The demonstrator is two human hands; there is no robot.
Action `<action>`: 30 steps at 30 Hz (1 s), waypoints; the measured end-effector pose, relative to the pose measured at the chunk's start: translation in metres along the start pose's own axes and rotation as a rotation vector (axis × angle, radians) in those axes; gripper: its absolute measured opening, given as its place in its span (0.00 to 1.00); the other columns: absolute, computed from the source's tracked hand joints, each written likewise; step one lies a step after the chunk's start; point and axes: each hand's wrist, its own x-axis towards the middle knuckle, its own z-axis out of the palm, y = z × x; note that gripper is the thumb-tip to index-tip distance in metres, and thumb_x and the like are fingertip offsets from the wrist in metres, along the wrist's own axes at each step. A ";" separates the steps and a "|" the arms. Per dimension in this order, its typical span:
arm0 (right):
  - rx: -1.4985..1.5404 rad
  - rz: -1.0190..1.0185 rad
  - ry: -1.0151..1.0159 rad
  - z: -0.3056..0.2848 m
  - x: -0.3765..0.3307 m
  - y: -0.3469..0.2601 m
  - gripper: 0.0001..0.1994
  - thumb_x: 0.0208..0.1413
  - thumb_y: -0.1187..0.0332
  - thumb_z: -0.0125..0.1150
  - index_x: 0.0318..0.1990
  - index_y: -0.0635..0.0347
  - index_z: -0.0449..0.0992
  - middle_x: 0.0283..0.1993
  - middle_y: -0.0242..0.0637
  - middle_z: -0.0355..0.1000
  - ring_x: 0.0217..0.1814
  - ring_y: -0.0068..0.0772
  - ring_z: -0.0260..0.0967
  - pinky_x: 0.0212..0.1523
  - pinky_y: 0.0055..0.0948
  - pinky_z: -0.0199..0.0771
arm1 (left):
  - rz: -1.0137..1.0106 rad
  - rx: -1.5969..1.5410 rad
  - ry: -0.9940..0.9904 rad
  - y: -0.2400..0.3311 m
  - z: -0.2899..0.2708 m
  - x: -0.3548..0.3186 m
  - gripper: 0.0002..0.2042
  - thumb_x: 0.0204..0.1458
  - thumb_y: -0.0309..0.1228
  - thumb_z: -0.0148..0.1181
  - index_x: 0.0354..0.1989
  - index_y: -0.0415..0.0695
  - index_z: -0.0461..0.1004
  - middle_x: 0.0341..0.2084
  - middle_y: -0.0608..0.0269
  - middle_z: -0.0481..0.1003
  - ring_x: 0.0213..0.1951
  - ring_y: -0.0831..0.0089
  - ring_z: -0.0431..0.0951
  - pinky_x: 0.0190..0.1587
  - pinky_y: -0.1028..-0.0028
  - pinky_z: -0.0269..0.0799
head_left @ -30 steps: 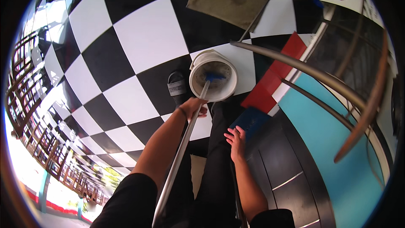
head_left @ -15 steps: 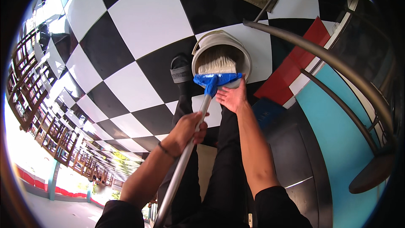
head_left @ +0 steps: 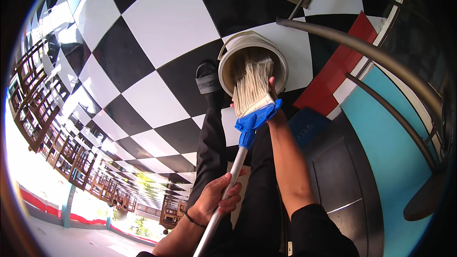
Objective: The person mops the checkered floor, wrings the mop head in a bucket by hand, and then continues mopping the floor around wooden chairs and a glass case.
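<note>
Mop strands squeezed over the bucket

The left hand [head_left: 216,201] was wrapped tight round the metal mop handle [head_left: 227,192], low on the shaft, while the right hand [head_left: 272,96], fingers hidden, seemed closed on the pale mop strands [head_left: 252,85] just above the blue clamp head [head_left: 254,119]. The strands hung into the white bucket [head_left: 281,64] on the checkered floor [head_left: 162,19]. Best judged: keep the strands centred over the rim, press downward so water drains inside, and steady the shaft.

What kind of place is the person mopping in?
Probably a café or diner open to the outside. The floor is black-and-white checkered tile, rows of wooden chairs stand at the left, and a metal rail runs along a turquoise counter.
</note>
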 end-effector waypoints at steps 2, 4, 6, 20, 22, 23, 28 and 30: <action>-0.001 0.062 0.007 -0.007 -0.004 -0.007 0.37 0.52 0.36 0.46 0.59 0.56 0.61 0.50 0.50 0.68 0.50 0.56 0.69 0.50 0.59 0.68 | -0.021 -0.026 -0.035 -0.006 0.001 0.001 0.23 0.62 0.42 0.41 0.61 0.43 0.54 0.21 0.66 0.59 0.13 0.82 0.57 0.09 0.83 0.58; 0.061 0.163 0.003 -0.008 -0.006 -0.014 0.33 0.55 0.41 0.47 0.59 0.57 0.61 0.50 0.53 0.67 0.49 0.57 0.69 0.49 0.59 0.69 | -0.042 -0.053 -0.054 -0.008 0.004 0.004 0.23 0.62 0.42 0.40 0.62 0.43 0.53 0.21 0.66 0.58 0.13 0.82 0.57 0.09 0.83 0.59; 0.150 0.235 -0.035 -0.007 -0.010 -0.020 0.29 0.56 0.49 0.49 0.59 0.60 0.61 0.51 0.58 0.65 0.50 0.58 0.68 0.47 0.57 0.71 | -0.058 -0.058 -0.083 -0.014 0.006 0.002 0.23 0.62 0.41 0.40 0.62 0.44 0.53 0.21 0.66 0.58 0.12 0.82 0.57 0.09 0.83 0.59; -0.135 0.113 0.147 0.048 -0.032 -0.029 0.40 0.47 0.30 0.45 0.56 0.56 0.64 0.43 0.53 0.71 0.45 0.51 0.72 0.41 0.50 0.75 | 0.033 0.224 0.024 -0.022 0.008 -0.011 0.24 0.63 0.42 0.37 0.63 0.44 0.51 0.19 0.65 0.58 0.12 0.81 0.57 0.09 0.83 0.56; -0.157 0.190 0.212 0.052 -0.037 -0.032 0.33 0.51 0.40 0.54 0.54 0.57 0.65 0.40 0.51 0.71 0.41 0.47 0.73 0.39 0.46 0.76 | 0.005 0.216 0.022 -0.026 0.006 -0.013 0.23 0.63 0.42 0.36 0.63 0.44 0.52 0.20 0.66 0.59 0.11 0.81 0.58 0.10 0.82 0.57; -0.211 0.199 0.274 0.051 -0.040 -0.030 0.30 0.51 0.43 0.55 0.53 0.58 0.65 0.40 0.50 0.71 0.39 0.46 0.73 0.39 0.45 0.76 | -0.008 0.211 0.021 -0.028 0.006 -0.014 0.23 0.63 0.42 0.36 0.62 0.44 0.52 0.20 0.66 0.60 0.11 0.81 0.59 0.10 0.81 0.58; -0.333 0.312 0.432 0.044 -0.057 -0.040 0.21 0.48 0.61 0.54 0.46 0.69 0.68 0.36 0.49 0.71 0.35 0.42 0.72 0.40 0.42 0.76 | -0.065 0.143 0.022 -0.035 0.006 -0.011 0.22 0.63 0.42 0.37 0.62 0.44 0.54 0.19 0.65 0.59 0.11 0.79 0.58 0.09 0.81 0.57; -0.321 0.338 0.401 0.023 -0.059 -0.040 0.18 0.45 0.64 0.51 0.39 0.73 0.71 0.31 0.49 0.72 0.34 0.43 0.72 0.40 0.41 0.75 | -0.080 0.068 0.002 -0.036 0.005 -0.013 0.22 0.62 0.41 0.40 0.61 0.43 0.55 0.20 0.64 0.61 0.12 0.78 0.60 0.10 0.80 0.59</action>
